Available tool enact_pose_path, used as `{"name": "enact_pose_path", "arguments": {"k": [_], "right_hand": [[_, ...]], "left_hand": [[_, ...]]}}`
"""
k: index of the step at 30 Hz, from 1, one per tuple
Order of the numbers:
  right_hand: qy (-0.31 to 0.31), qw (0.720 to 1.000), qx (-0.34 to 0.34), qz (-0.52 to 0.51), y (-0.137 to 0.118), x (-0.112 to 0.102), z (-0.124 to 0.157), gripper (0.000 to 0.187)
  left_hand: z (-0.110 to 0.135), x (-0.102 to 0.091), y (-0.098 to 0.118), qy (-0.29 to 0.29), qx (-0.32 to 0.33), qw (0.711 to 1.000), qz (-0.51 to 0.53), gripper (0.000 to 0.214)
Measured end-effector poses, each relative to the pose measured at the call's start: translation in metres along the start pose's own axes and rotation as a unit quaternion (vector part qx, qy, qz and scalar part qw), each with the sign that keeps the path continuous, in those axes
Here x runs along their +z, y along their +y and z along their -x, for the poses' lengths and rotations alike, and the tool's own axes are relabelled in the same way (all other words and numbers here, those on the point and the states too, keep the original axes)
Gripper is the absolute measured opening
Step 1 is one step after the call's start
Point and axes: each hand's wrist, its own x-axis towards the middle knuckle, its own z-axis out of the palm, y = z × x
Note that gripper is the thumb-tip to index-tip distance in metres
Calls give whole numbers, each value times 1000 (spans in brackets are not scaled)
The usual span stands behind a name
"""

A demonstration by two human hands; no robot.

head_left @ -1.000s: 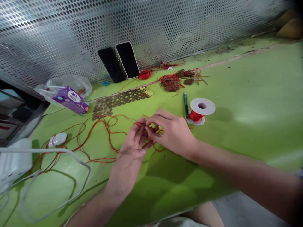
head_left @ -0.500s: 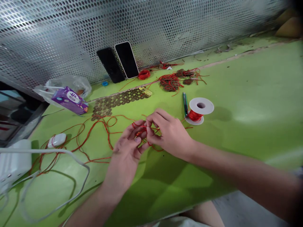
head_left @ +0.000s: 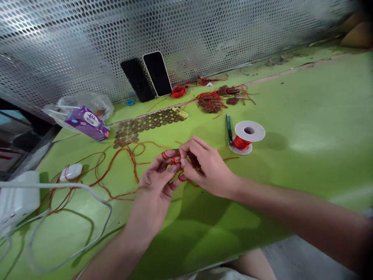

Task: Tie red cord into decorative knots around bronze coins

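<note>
Red cord (head_left: pixel 175 159) is wound round the fingers of my left hand (head_left: pixel 159 175), whose thumb and fingers close on it. My right hand (head_left: pixel 204 163) pinches the same cord between thumb and fingertips, touching the left fingertips. A dark coin-like edge shows above the left fingers, mostly hidden. Long loose strands of red cord (head_left: pixel 112 163) run over the green table to the left. A white spool of red cord (head_left: pixel 242 143) stands right of my right hand, with a green utility knife (head_left: pixel 229 128) beside it.
Rows of old holed coins (head_left: pixel 150 121) lie beyond my hands, with a yellow tool (head_left: pixel 180 112) at their end. Behind are coins tied with cord (head_left: pixel 211 102) and two phones (head_left: pixel 157 74) against the perforated metal panel. A purple carton (head_left: pixel 89 123), earbud case (head_left: pixel 71 172) and white cable (head_left: pixel 107 217) sit left.
My right fingertips have drawn in a little closer to the left hand, and the cord stretched between them is shorter. The whole view has shifted slightly.
</note>
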Motion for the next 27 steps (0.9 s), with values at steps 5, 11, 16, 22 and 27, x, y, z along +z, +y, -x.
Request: {"name": "enact_pose_path", "arguments": {"k": [5, 11, 16, 22, 27], "right_hand": [[6, 1000, -6, -8, 1, 1, 0, 5], [0, 1000, 4, 1, 2, -3, -1, 4], [13, 1000, 27, 6, -1, -6, -1, 8], [51, 998, 25, -3, -4, -8, 0, 13], [46, 998, -29, 32, -5, -7, 1, 8]], "left_hand": [[-1, 2, -1, 21, -1, 1000, 9, 23], [-2, -1, -1, -1, 2, 1000, -4, 19], [-1, -4, 5, -44, -25, 999, -3, 26], [0, -6, 6, -42, -45, 998, 31, 38], [2, -3, 1, -24, -26, 999, 8, 33]]}}
